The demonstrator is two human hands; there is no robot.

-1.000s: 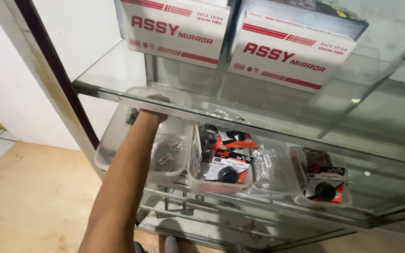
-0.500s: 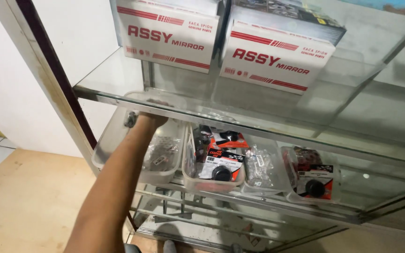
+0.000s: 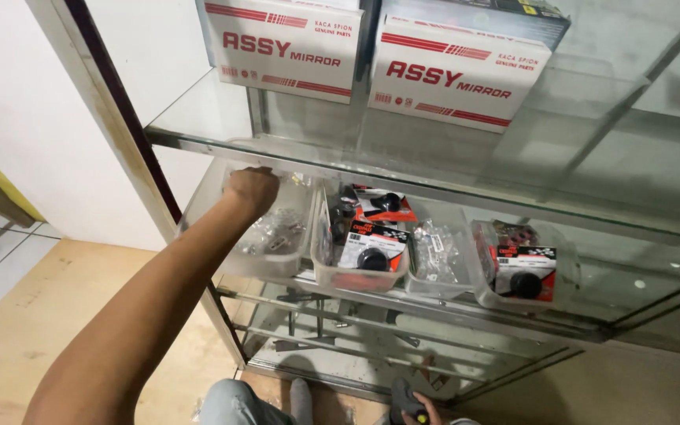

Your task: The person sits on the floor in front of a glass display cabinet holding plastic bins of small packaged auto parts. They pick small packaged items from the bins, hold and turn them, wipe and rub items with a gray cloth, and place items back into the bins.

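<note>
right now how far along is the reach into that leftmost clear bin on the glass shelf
Done: the left hand is already inside the leftmost clear bin, above bagged small metal parts. In hand: whether it grips anything cannot be seen. Left: nothing is lifted out; the neighbouring bin of carded parts sits untouched.

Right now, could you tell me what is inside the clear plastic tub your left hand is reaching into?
The clear tub holds small clear bags of metal parts. The left hand and the glass shelf edge cover its back end.
</note>
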